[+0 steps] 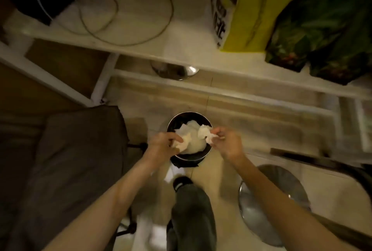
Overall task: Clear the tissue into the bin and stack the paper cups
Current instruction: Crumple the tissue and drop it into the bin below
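Your left hand (161,144) and right hand (226,143) each hover over the open bin (189,157) on the floor, fingers pinching a crumpled wad of tissue (206,135). More tissue already lies inside. It looks light, soft and easily torn, so a loose pinch on the bunched middle should do. No paper cups show here.

yellow pkg (247,9), cable (128,19) (looped), grey chair (66,170)
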A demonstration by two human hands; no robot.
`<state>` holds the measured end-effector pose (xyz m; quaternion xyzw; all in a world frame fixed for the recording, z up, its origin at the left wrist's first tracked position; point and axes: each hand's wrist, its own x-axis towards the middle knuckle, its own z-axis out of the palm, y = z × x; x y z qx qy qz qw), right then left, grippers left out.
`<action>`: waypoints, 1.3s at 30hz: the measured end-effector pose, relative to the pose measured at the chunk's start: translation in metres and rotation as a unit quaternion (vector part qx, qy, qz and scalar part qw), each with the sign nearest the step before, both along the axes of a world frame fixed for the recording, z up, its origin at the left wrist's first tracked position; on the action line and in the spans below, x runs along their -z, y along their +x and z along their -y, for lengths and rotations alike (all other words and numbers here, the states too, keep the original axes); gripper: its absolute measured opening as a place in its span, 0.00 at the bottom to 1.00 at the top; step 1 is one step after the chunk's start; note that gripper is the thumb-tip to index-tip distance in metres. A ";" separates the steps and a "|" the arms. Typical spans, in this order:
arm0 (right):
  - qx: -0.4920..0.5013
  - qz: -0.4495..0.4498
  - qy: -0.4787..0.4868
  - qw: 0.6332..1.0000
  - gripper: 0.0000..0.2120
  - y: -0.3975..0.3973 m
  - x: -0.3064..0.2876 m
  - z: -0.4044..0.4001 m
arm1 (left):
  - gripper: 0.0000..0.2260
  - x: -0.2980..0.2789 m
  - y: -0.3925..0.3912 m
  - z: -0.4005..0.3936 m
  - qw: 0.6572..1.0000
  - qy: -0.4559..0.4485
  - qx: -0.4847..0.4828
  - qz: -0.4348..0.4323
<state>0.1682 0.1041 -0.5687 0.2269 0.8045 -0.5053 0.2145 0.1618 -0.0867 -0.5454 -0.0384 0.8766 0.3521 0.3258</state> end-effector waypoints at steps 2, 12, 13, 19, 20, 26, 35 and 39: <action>-0.031 0.012 0.050 0.998 0.12 0.000 0.050 0.004 | 0.11 0.051 -0.001 -0.002 0.999 0.021 -0.039 -0.002; -0.079 0.103 -0.005 0.991 0.23 -0.012 0.213 0.022 | 0.15 0.229 -0.015 -0.028 0.998 -0.020 -0.059 0.004; -0.086 0.105 -0.013 0.991 0.26 -0.013 0.217 0.022 | 0.17 0.236 -0.015 -0.028 0.998 -0.014 -0.055 0.018; -0.080 0.085 -0.040 0.992 0.29 -0.009 0.187 0.015 | 0.27 0.218 -0.004 -0.022 0.996 0.010 -0.026 0.084; -0.076 0.088 -0.056 0.992 0.28 -0.008 0.173 0.013 | 0.27 0.205 -0.003 -0.022 0.996 0.011 -0.024 0.083; -0.082 0.052 -0.003 0.995 0.24 -0.004 0.069 0.013 | 0.28 0.095 -0.002 -0.015 0.997 0.025 0.008 0.077; -0.107 -0.103 -0.044 0.988 0.24 0.006 -0.161 0.009 | 0.29 -0.156 -0.005 -0.016 0.996 0.053 0.066 -0.034; -0.139 -0.166 -0.031 0.976 0.24 0.010 -0.261 0.009 | 0.28 -0.265 -0.008 -0.016 0.987 0.073 0.087 -0.112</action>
